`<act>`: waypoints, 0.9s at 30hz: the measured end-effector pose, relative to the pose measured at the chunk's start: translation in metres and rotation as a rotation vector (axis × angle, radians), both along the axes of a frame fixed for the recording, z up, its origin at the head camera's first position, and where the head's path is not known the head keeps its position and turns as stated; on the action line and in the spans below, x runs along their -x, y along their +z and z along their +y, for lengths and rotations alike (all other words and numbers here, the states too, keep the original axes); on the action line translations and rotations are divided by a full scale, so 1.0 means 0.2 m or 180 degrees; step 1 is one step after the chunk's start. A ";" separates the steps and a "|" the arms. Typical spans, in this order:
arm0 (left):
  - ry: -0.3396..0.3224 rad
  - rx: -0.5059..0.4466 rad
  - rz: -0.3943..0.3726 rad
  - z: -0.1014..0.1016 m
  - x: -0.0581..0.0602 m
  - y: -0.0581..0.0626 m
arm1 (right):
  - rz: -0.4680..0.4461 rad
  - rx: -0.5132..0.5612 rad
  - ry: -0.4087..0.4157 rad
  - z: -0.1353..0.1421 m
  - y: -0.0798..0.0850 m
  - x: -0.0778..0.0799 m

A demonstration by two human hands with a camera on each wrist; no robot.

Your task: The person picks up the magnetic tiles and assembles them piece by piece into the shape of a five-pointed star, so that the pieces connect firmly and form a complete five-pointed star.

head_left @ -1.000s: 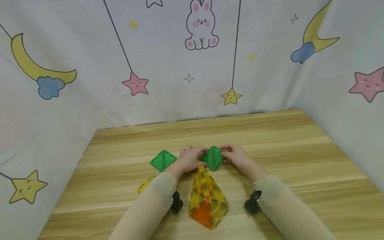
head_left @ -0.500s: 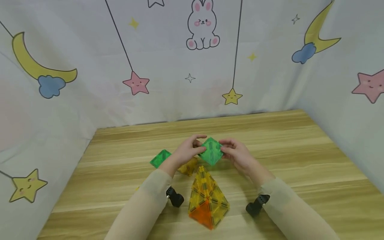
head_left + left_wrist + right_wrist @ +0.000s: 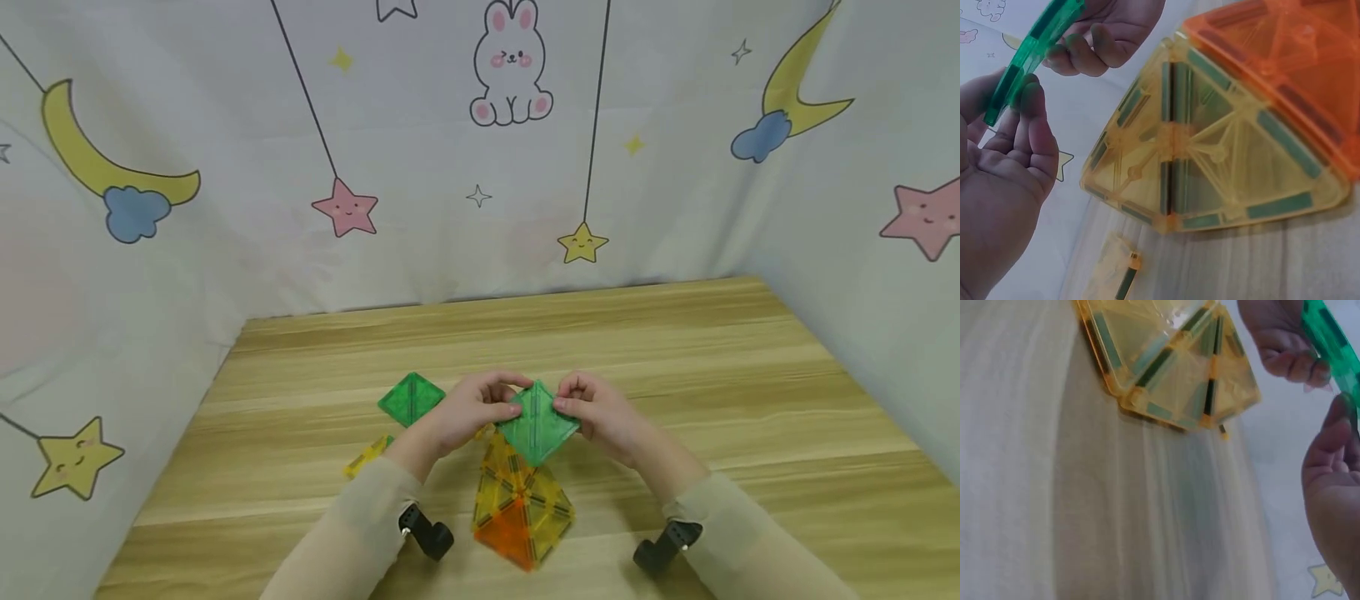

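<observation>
A pair of joined green triangular magnetic tiles (image 3: 536, 423) forms a diamond, raised over the far end of a yellow and orange tile build. My left hand (image 3: 471, 408) pinches its left side between thumb and fingers. On the opposite edge, my right hand (image 3: 604, 417) pinches it too. In the left wrist view the green tiles (image 3: 1025, 59) appear nearly edge-on between both hands. The magnetic tile build (image 3: 525, 517), translucent yellow with one orange face, stands on the table below; its far tip is hidden behind the green pair.
On the wooden table (image 3: 735, 375), another green tile diamond (image 3: 412, 399) lies to the left. Nearer me is a yellow tile piece (image 3: 367, 456), partly covered by my left sleeve. A printed cloth (image 3: 420, 150) hangs along the back and sides.
Both hands lifted the green tile pair off the table, then brought it nearer me, over the yellow build's far end.
</observation>
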State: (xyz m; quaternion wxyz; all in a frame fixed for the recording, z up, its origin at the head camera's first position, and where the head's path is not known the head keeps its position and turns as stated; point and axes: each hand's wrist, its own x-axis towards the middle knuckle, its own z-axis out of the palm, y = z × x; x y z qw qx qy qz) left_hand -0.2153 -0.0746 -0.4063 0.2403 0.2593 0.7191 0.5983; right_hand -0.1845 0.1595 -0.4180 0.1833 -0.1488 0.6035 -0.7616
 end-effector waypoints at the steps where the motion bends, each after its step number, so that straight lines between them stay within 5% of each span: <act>1: -0.0031 -0.0011 -0.0012 0.00 -0.01 0.00 | 0.0009 -0.0001 -0.0012 0.00 -0.01 -0.01; 11: -0.0371 -0.0133 -0.0077 0.04 -0.03 0.00 | 0.0078 0.0183 0.0152 0.04 -0.01 -0.07; 27: -0.0752 0.0139 -0.0101 0.14 -0.04 0.04 | 0.0414 -0.0157 0.0381 0.13 -0.05 -0.16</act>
